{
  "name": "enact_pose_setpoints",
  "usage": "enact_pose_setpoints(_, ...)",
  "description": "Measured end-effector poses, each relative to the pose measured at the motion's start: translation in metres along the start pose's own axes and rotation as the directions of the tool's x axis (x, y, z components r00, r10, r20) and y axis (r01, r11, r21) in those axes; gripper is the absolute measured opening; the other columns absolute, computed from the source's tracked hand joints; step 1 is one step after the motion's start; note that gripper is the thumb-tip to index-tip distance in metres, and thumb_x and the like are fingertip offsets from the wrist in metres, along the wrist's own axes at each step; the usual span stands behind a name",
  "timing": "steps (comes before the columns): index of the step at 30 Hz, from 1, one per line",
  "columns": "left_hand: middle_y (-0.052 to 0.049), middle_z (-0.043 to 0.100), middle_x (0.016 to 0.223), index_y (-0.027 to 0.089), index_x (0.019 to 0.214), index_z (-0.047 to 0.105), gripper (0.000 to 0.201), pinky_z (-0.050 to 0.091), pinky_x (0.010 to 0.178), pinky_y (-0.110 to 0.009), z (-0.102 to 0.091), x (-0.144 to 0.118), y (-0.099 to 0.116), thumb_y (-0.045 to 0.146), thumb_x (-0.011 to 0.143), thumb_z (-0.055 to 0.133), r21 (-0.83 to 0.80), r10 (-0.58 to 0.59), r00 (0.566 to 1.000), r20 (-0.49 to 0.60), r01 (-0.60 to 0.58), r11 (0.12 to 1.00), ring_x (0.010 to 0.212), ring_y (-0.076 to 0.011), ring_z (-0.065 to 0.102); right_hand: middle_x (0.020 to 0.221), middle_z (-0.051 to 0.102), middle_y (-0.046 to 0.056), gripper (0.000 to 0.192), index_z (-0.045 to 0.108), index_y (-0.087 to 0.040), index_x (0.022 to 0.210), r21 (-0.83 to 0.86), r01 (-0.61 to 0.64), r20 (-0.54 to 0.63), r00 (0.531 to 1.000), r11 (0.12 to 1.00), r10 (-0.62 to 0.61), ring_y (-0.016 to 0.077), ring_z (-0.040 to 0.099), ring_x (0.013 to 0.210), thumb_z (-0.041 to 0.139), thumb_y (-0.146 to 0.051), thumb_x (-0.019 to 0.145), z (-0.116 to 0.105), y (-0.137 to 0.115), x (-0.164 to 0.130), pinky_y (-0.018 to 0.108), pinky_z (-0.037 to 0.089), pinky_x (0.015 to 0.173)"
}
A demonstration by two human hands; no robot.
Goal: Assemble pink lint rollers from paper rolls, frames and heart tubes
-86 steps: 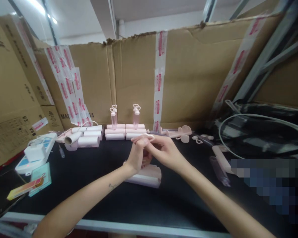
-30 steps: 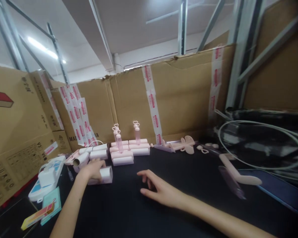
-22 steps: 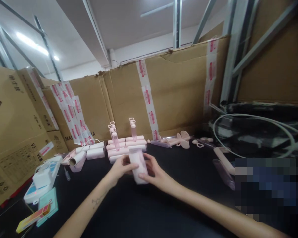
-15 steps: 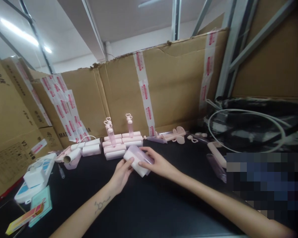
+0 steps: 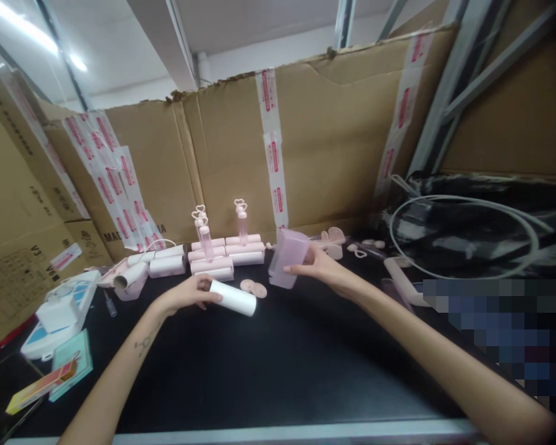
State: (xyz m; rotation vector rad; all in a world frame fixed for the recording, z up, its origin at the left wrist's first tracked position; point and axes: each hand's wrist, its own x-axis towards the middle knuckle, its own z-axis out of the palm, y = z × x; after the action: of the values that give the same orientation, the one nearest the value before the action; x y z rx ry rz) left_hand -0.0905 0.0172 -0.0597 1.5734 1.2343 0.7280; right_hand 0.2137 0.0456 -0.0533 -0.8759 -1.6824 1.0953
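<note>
My left hand is closed on one end of a white paper-like roll, which slants just above the black table. To its right, my right hand grips a translucent pinkish-purple plastic case, tilted and apart from the roll. Two small round pink discs lie on the table between the hands. Behind the left hand stand several pink-and-white roller pieces in a row. Upright pink tubes with heart-shaped tops rise among them.
On the left are white rolls in holders, a white power strip, a teal box and a yellow-orange box. Cardboard walls the back. At right lie pink parts and a looped pale cable.
The white roll and the purple case, held together before, are now apart. My left hand has moved left with the roll, my right hand right and up with the case. The pink discs now show.
</note>
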Motion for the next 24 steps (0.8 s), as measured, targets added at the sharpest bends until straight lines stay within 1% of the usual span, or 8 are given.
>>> enact_pose_setpoints(4, -0.006, 0.064, 0.094, 0.016, 0.098, 0.058, 0.044, 0.052, 0.064, -0.029, -0.027, -0.013, 0.012, 0.033, 0.061, 0.075, 0.094, 0.08, 0.986, -0.147, -0.067, 0.993, 0.083, -0.0204, 0.061, 0.104, 0.061, 0.006, 0.051, 0.049, -0.021, 0.107, 0.066, 0.024, 0.144, 0.989, 0.998, -0.033, 0.0231, 0.06, 0.097, 0.075, -0.032, 0.065, 0.03, 0.005, -0.015, 0.039, 0.049, 0.085)
enact_pose_setpoints(7, -0.004, 0.063, 0.091, 0.016, 0.095, 0.057, 0.045, 0.05, 0.069, -0.03, -0.037, -0.017, 0.018, 0.04, 0.061, 0.073, 0.209, 0.184, 0.936, -0.299, -0.124, 0.97, 0.083, -0.0197, 0.061, 0.107, 0.058, 0.006, 0.056, 0.048, -0.019, 0.105, 0.041, 0.073, 0.217, 0.973, 0.996, -0.08, 0.0228, 0.058, 0.1, 0.078, -0.034, 0.061, 0.064, 0.022, -0.029, 0.039, 0.047, 0.087)
enact_pose_setpoints(9, -0.002, 0.063, 0.087, 0.017, 0.092, 0.057, 0.046, 0.049, 0.068, -0.029, -0.038, -0.017, 0.019, 0.043, 0.059, 0.074, 0.306, 0.246, 0.908, -0.339, -0.141, 0.942, 0.079, -0.0191, 0.061, 0.106, 0.058, 0.006, 0.059, 0.047, -0.018, 0.106, -0.004, 0.089, 0.277, 0.957, 0.996, -0.084, 0.0221, 0.058, 0.098, 0.079, -0.036, 0.059, 0.079, 0.031, -0.037, 0.037, 0.047, 0.086)
enact_pose_setpoints(12, -0.002, 0.063, 0.086, 0.017, 0.093, 0.057, 0.048, 0.048, 0.065, -0.028, -0.034, -0.015, 0.016, 0.044, 0.057, 0.074, 0.369, 0.251, 0.926, -0.281, -0.137, 0.919, 0.077, -0.0195, 0.061, 0.109, 0.055, 0.006, 0.074, 0.041, -0.019, 0.117, -0.079, 0.086, 0.312, 0.948, 0.993, -0.058, 0.0215, 0.057, 0.098, 0.08, -0.037, 0.057, 0.084, 0.033, -0.044, 0.034, 0.046, 0.086)
enact_pose_setpoints(15, -0.003, 0.064, 0.088, 0.017, 0.097, 0.056, 0.052, 0.048, 0.065, -0.028, -0.027, -0.013, 0.011, 0.046, 0.058, 0.073, 0.383, 0.194, 0.958, -0.212, -0.101, 0.918, 0.079, -0.0207, 0.061, 0.124, 0.047, 0.008, 0.092, 0.025, -0.022, 0.133, -0.112, 0.147, 0.285, 0.952, 0.983, -0.11, 0.021, 0.052, 0.108, 0.078, -0.036, 0.06, 0.076, 0.024, -0.046, 0.033, 0.041, 0.094)
enact_pose_setpoints(17, -0.003, 0.063, 0.089, 0.017, 0.099, 0.055, 0.053, 0.048, 0.066, -0.029, -0.024, -0.011, 0.007, 0.047, 0.059, 0.073, 0.393, 0.179, 0.964, -0.195, -0.09, 0.915, 0.08, -0.0212, 0.061, 0.121, 0.049, 0.007, 0.079, 0.032, -0.021, 0.13, -0.172, 0.213, 0.293, 0.943, 0.962, -0.157, 0.0209, 0.052, 0.107, 0.075, -0.037, 0.064, 0.07, 0.016, -0.045, 0.033, 0.039, 0.095)
enact_pose_setpoints(20, -0.002, 0.062, 0.088, 0.018, 0.099, 0.054, 0.052, 0.048, 0.064, -0.029, -0.021, -0.009, 0.002, 0.048, 0.06, 0.071, 0.436, 0.217, 0.954, -0.208, -0.108, 0.893, 0.075, -0.0197, 0.061, 0.105, 0.055, 0.005, 0.059, 0.052, -0.018, 0.108, -0.355, 0.331, 0.344, 0.916, 0.874, -0.207, 0.0225, 0.053, 0.099, 0.076, -0.042, 0.06, 0.064, 0.01, -0.042, 0.035, 0.041, 0.09)
enact_pose_setpoints(24, -0.002, 0.06, 0.092, 0.019, 0.11, 0.051, 0.055, 0.049, 0.063, -0.03, -0.023, -0.009, -0.002, 0.047, 0.066, 0.067, 0.542, 0.289, 0.941, -0.175, -0.153, 0.826, 0.069, -0.0174, 0.059, 0.101, 0.056, 0.006, 0.057, 0.057, -0.017, 0.096, -0.478, 0.454, 0.454, 0.861, 0.752, -0.231, 0.0235, 0.052, 0.096, 0.077, -0.049, 0.053, 0.066, 0.01, -0.044, 0.038, 0.039, 0.09)
